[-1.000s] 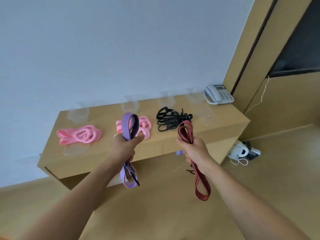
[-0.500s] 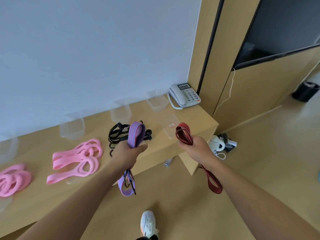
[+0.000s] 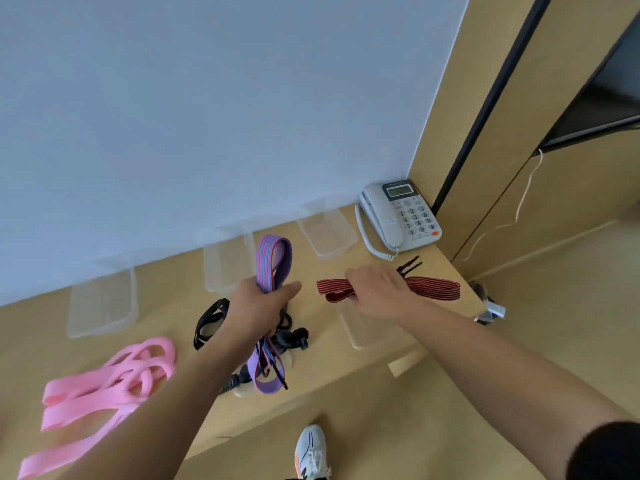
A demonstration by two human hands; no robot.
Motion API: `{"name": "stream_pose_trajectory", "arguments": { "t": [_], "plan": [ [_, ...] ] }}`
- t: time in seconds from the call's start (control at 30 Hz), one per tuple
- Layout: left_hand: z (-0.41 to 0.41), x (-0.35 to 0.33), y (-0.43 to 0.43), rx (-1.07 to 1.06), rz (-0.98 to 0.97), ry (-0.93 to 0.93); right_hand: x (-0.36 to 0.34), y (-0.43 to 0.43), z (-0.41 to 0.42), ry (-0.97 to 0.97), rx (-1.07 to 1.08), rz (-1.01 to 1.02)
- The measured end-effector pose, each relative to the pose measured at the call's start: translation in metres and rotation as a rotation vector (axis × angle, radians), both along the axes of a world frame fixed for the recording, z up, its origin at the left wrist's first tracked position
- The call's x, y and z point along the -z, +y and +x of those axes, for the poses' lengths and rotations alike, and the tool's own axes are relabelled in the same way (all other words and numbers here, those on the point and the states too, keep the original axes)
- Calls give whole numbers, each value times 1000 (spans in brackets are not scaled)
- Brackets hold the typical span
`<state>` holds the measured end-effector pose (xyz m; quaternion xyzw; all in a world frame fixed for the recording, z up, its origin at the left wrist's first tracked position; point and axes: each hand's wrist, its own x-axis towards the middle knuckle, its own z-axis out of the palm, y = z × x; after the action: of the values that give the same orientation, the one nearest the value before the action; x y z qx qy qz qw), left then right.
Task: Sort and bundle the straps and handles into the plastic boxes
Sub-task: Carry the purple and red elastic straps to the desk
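Two straps are in my hands, one each. My left hand (image 3: 258, 306) is closed in a fist round the folded purple-and-red striped strap (image 3: 273, 258); its loop stands up above my knuckles and the rest hangs below my wrist, with a dark hook showing near the bottom. My right hand (image 3: 377, 292) has its fingers curled over the dark red striped strap (image 3: 433, 287), which lies sideways low over the right end of the tabletop (image 3: 166, 306); I cannot tell whether it touches the wood. Black hook ends poke out just behind that hand.

Four clear plastic boxes are in sight. Three stand in a row along the wall: a left box (image 3: 102, 299), a middle box (image 3: 227, 261) behind the purple loop, and a right box (image 3: 327, 230) beside the telephone (image 3: 401, 216). A fourth box (image 3: 367, 327) sits near the front edge, under my right wrist.

A heap of black straps (image 3: 211, 320) lies on the tabletop under my left hand, and the pink straps (image 3: 104, 386) are spread out to the left of it, blurred. My white shoe (image 3: 311, 452) shows on the floor below
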<state>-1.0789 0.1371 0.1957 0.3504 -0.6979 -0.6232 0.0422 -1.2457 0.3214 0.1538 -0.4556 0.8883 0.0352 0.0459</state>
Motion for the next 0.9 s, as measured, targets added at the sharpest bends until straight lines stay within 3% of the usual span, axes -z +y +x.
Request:
{"name": "stream_pose_trajectory", "arguments": {
  "t": [0.13,0.4,0.57,0.63,0.77,0.9],
  "plan": [
    [-11,11,-2,-22,8,-64,32,-16,-29,-77,-67,90],
    [-41,12,27,-67,-59,-130,67,-3,-59,-98,-120,40],
    [-69,17,67,-5,-119,-224,51,36,-73,-123,-154,-157],
    [-83,20,89,86,-241,-276,45,63,-82,-114,-132,-289],
    [-121,31,138,325,-722,-372,35,126,-110,-109,89,-599],
    [-154,53,166,535,-1102,-464,30,176,-127,-92,34,-622]
  ]
}}
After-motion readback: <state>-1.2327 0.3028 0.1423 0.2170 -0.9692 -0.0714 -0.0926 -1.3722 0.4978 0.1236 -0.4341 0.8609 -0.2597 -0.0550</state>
